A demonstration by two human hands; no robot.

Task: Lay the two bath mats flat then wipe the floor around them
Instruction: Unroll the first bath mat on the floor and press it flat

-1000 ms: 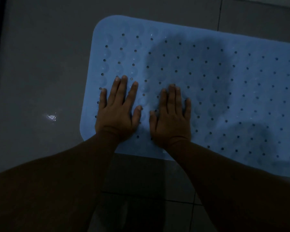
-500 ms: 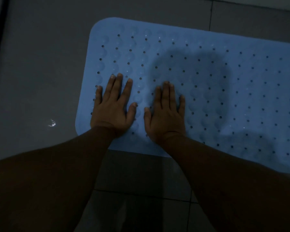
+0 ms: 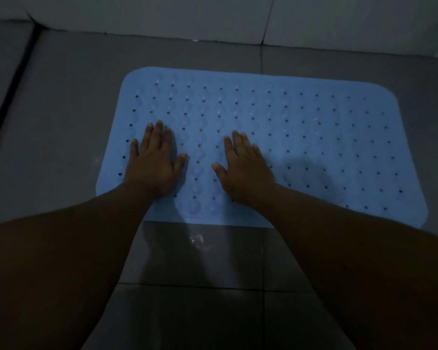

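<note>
Lying flat on the grey tiled floor (image 3: 61,122), pale blue bath mat (image 3: 314,127), rounded at the corners, dotted all over with small holes and raised bumps, long side running left to right, near the base of the light wall (image 3: 162,16). Pressing down on its left half, left hand (image 3: 153,161) by the left edge, palm down, fingers straight and spread, no grip on anything. Just beside it, apart, right hand (image 3: 245,170), likewise flat, fingers straight, thumb out toward the other hand, nothing clamped. Only one mat in view. Dim light throughout; glossy reflection on the tile (image 3: 197,241) just in front of the mat's near edge, between the two forearms.
</note>
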